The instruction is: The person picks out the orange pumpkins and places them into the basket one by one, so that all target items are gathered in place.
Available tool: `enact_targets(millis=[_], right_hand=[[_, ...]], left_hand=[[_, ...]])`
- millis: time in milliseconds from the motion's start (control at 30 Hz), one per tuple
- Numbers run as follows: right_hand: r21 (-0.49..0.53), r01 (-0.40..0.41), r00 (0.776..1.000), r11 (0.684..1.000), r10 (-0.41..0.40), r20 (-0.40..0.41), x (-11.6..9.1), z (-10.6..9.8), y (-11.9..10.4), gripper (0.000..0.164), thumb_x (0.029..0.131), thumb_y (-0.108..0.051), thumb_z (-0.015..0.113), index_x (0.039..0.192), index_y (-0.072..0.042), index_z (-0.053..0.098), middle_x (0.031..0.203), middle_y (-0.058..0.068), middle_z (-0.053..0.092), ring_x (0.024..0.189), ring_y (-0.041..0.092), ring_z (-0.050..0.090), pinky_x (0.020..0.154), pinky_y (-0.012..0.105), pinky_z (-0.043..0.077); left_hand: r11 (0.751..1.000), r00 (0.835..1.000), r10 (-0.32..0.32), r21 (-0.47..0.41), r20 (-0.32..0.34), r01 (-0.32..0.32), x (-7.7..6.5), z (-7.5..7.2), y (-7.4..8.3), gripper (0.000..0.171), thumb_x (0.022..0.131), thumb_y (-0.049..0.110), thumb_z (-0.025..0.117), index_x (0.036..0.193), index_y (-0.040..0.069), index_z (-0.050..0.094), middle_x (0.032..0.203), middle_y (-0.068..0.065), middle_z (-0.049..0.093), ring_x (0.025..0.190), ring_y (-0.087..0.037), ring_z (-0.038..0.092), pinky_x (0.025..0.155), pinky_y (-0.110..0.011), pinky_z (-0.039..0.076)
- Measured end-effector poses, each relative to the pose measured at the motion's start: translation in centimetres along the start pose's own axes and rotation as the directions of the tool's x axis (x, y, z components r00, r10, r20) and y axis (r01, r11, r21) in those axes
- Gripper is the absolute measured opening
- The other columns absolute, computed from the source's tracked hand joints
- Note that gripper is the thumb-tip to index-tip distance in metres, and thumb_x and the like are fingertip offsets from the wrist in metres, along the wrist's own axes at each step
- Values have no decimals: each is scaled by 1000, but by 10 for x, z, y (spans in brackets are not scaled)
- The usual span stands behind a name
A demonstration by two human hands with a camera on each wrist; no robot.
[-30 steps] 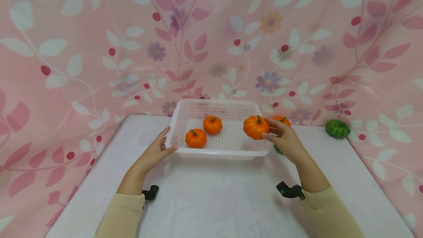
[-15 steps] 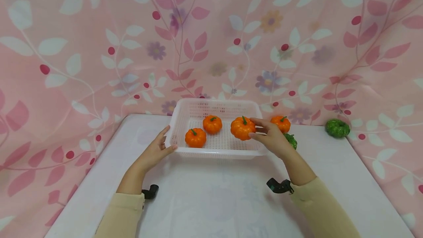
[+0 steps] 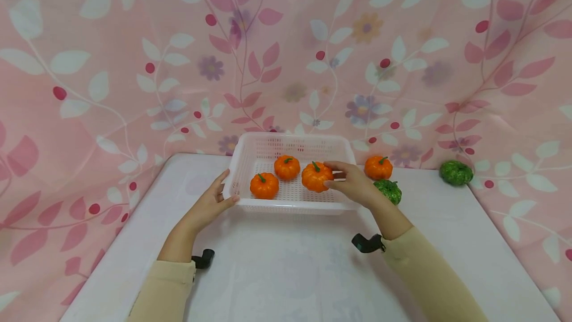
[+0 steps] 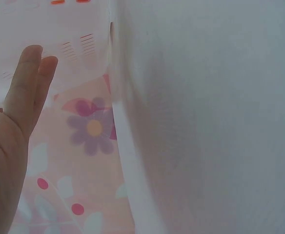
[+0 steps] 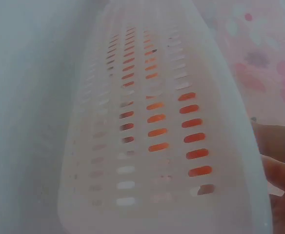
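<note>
My right hand [image 3: 353, 184] holds a small orange toy pumpkin [image 3: 315, 177] with a green stem, low inside a white plastic basket [image 3: 295, 205]. Two more orange pumpkins sit on the basket floor, a front pumpkin [image 3: 264, 186] at the left and a rear pumpkin [image 3: 287, 168]. At the basket's left end, my left hand [image 3: 207, 207] rests with its thumb on the rim near the front corner. In the left wrist view, its fingers [image 4: 28, 83] lie straight along the outer wall. Orange shows through the basket slots [image 5: 157, 131] in the right wrist view.
Right of the basket, another orange pumpkin [image 3: 378, 168] and a green pumpkin [image 3: 389, 191] stand on the white table [image 3: 286, 262]. A second green pumpkin [image 3: 456, 173] lies by the table's far right edge. A pink floral curtain [image 3: 286, 63] hangs behind.
My right hand has carried the orange pumpkin leftward from the basket's right end towards the middle, and slightly down. The green pumpkin beside the basket has come into view. My left hand stays in place.
</note>
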State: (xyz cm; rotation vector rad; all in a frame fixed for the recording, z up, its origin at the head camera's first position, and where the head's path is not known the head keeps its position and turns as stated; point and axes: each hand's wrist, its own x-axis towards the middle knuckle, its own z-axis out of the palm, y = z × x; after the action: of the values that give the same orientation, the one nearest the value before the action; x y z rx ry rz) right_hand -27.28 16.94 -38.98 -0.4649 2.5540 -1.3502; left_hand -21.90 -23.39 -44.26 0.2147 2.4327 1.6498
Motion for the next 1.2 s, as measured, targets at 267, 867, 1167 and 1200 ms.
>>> enact_targets(millis=[267, 867, 1167, 1200], right_hand=[[-72, 24, 994, 997, -16, 111, 13, 7, 1, 54, 95, -13, 70, 145, -5, 52, 144, 17, 52, 125, 39, 53, 100, 47, 50], [-176, -77, 982, 981, 105, 156, 39, 19, 6, 53, 93, -15, 73, 142, -6, 56, 141, 16, 55, 122, 34, 56, 105, 46, 46], [-143, -99, 980, 985, 121, 160, 44, 25, 12, 53, 93, -14, 73, 142, -7, 55, 141, 16, 54, 125, 35, 54, 107, 47, 44], [-139, -100, 980, 985, 122, 160, 45, 25, 12, 53, 93, -13, 73, 142, -7, 55, 141, 16, 54, 125, 36, 54, 107, 47, 44]], left_hand=[[1000, 1000, -2, 17, -14, 2, 2, 0, -2, 91, 97, 29, 69, 162, 29, 6, 160, -32, 18, 139, -46, 37, 110, -59, 33], [1000, 1000, -8, 16, -8, 8, 2, 0, -3, 91, 97, 33, 69, 162, 30, 6, 160, -34, 12, 143, -50, 28, 111, -61, 29], [1000, 1000, -1, -9, 3, 1, 0, 0, -2, 94, 94, 38, 70, 162, 33, 6, 161, -31, 15, 140, -43, 37, 112, -61, 30], [1000, 1000, -4, -3, -1, 4, 0, 0, -2, 93, 94, 37, 70, 162, 33, 6, 161, -31, 13, 142, -45, 34, 112, -61, 30]])
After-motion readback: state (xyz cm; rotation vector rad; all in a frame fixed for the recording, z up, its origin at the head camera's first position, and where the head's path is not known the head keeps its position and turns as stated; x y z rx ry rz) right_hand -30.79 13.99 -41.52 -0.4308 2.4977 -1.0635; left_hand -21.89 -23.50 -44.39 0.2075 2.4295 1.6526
